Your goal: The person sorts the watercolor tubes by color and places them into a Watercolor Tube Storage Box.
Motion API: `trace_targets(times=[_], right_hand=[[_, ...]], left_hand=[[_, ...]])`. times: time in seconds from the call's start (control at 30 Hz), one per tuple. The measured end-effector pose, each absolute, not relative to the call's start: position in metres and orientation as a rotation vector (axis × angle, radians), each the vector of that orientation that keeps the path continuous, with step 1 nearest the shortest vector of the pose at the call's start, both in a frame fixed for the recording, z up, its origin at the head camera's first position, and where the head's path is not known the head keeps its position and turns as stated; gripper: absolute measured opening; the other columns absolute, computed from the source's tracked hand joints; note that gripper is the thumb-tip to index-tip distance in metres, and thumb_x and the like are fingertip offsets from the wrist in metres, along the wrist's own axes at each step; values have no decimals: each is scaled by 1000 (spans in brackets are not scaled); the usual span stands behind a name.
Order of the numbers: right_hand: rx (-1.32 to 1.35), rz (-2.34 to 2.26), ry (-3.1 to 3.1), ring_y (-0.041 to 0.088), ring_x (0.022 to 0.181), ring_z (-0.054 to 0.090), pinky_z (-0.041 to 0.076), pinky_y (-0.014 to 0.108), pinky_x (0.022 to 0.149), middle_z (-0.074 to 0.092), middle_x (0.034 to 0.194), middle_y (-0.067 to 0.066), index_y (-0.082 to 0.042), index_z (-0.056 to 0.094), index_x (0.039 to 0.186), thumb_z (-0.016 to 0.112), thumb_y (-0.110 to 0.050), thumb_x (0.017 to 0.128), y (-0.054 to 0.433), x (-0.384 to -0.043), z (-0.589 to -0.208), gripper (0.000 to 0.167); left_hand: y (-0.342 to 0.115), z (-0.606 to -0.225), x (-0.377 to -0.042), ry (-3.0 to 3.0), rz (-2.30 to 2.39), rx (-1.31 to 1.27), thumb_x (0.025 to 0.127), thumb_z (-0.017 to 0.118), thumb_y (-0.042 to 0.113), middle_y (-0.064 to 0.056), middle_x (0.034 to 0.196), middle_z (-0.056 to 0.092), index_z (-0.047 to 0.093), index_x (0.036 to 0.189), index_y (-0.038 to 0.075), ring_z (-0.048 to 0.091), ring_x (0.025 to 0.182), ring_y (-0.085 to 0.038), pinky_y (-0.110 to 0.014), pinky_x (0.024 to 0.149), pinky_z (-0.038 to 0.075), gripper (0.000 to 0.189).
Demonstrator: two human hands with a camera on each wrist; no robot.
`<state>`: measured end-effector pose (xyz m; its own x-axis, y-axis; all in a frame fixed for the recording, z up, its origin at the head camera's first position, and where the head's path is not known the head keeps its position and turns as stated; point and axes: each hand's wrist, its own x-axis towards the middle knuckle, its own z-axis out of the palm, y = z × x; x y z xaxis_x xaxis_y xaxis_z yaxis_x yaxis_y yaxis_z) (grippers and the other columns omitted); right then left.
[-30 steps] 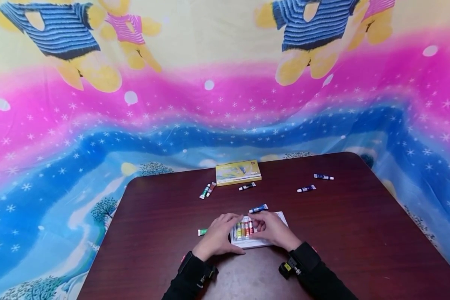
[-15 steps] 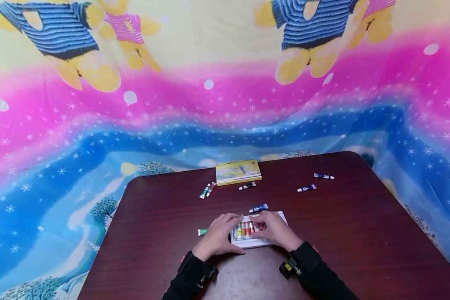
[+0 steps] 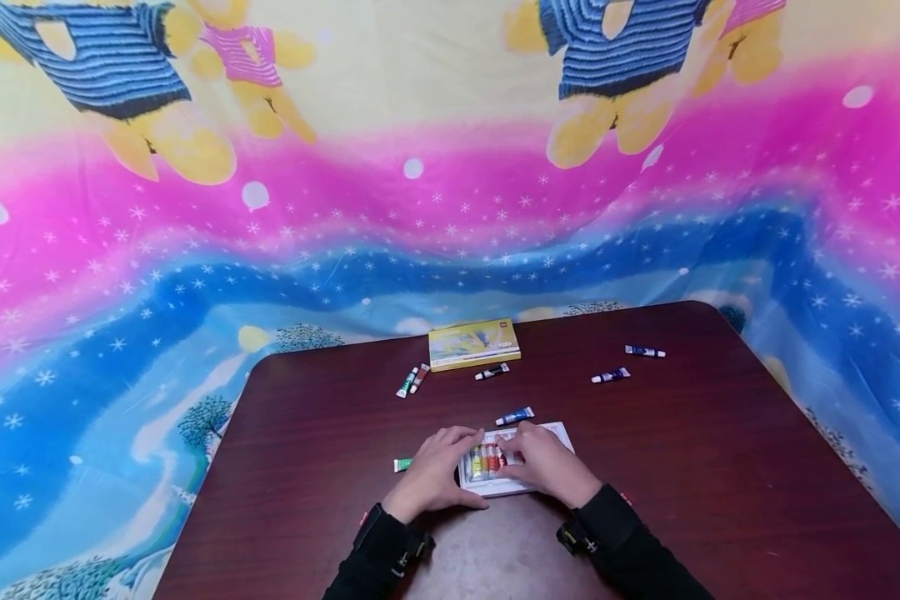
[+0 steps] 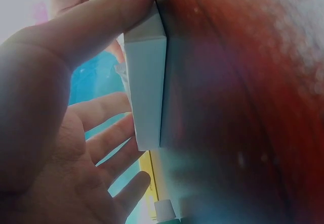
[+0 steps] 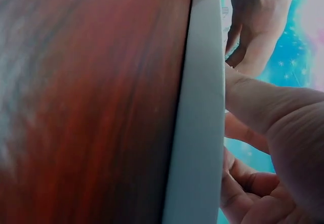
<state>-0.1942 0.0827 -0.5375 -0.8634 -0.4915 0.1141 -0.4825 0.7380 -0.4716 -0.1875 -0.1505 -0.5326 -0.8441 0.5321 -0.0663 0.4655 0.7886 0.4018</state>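
A white paint tray [image 3: 512, 490] lies flat on the table, with several small paint tubes [image 3: 484, 462] in yellow, orange and red side by side in its left part. My left hand [image 3: 435, 472] holds the tray's left end, thumb at the near corner and fingers toward the far one. In the left wrist view, the tray's white side wall [image 4: 146, 92] shows between thumb and fingers. My right hand [image 3: 553, 463] reaches over the tray from the right, thumb and forefinger pinching the ends of a dark red paint tube [image 3: 501, 458] at the row's right; its fingers hide part of the tray.
Just beyond the tray lies a blue tube [image 3: 514, 416]; a green tube [image 3: 402, 465] pokes out beside my left hand. A yellow box [image 3: 474, 343] stands at the back, near a black tube [image 3: 492, 372] and green and brown tubes [image 3: 412, 381]. Two dark blue tubes [image 3: 611, 376] lie right.
My right hand has shifted slightly left, its fingers closer over the dark red tube in the row. The left hand keeps its hold on the tray. The head view has moved a little.
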Motion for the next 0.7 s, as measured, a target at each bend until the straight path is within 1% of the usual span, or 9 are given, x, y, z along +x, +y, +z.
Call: trace_targets(times=[0.23, 0.37, 0.43, 0.6, 0.7], right_hand=[[-865, -829, 2901, 7, 76, 51, 43, 22, 66, 70, 89, 0, -10, 81, 116, 88, -32, 83, 87, -196, -537, 41], [-902, -843, 2870, 6, 74, 47, 41, 21, 64, 70, 89, -2, -9, 79, 120, 87, -31, 85, 91, -199, -536, 42], [-906, -856, 2852, 6, 73, 46, 41, 21, 64, 68, 87, -2, -9, 78, 122, 87, -29, 85, 93, -200, -536, 43], [-903, -892, 2811, 5, 72, 47, 42, 20, 63, 60, 83, -5, -12, 78, 124, 86, -25, 86, 96, -201, -537, 41], [-932, -917, 2802, 4, 72, 48, 43, 20, 62, 60, 82, -5, -11, 78, 123, 87, -23, 85, 97, -200, -536, 41]], left_hand=[[-150, -533, -188, 2797, 561, 782, 75, 87, 62, 0, 152, 51, 42, 160, 20, 46, 141, -24, -52, 120, 36, 105], [-150, -532, -188, 2802, 571, 779, 75, 87, 62, 0, 152, 51, 43, 160, 20, 46, 140, -24, -53, 120, 36, 104], [-150, -531, -188, 2809, 568, 784, 75, 87, 61, 0, 151, 52, 45, 159, 24, 47, 140, -24, -53, 120, 36, 101], [-150, -532, -187, 2839, 495, 837, 75, 86, 62, -1, 149, 53, 51, 153, 39, 48, 139, -25, -52, 119, 36, 88], [-150, -532, -186, 2859, 449, 878, 76, 86, 62, -2, 150, 53, 54, 150, 40, 48, 138, -26, -51, 118, 37, 84]])
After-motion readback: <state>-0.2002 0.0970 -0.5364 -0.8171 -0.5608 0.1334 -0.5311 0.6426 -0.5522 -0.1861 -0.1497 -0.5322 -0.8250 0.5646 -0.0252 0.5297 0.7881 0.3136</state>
